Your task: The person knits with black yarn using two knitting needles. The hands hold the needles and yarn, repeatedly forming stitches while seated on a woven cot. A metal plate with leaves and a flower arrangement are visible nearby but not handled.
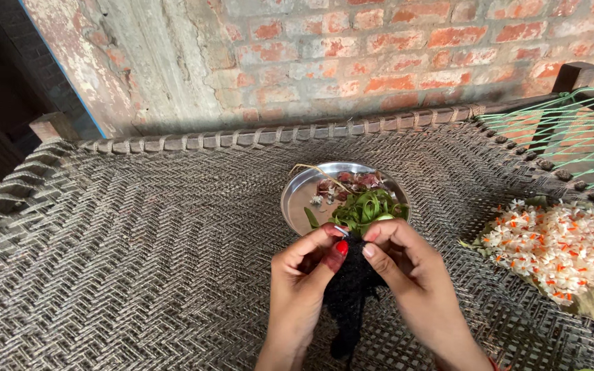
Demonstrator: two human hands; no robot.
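My left hand and my right hand meet just in front of a round steel plate. Both pinch a bundle of black thread that hangs down between them. The left thumb has a red nail. Something small and pale sits at the fingertips; I cannot tell what it is. The plate holds green leaf strips and dark red petals, with a thin dry stalk lying across its rim.
Everything rests on a woven rope cot with a wooden frame. A heap of small white and orange flowers lies on leaves at the right. A brick wall stands behind, and green netting is at the far right.
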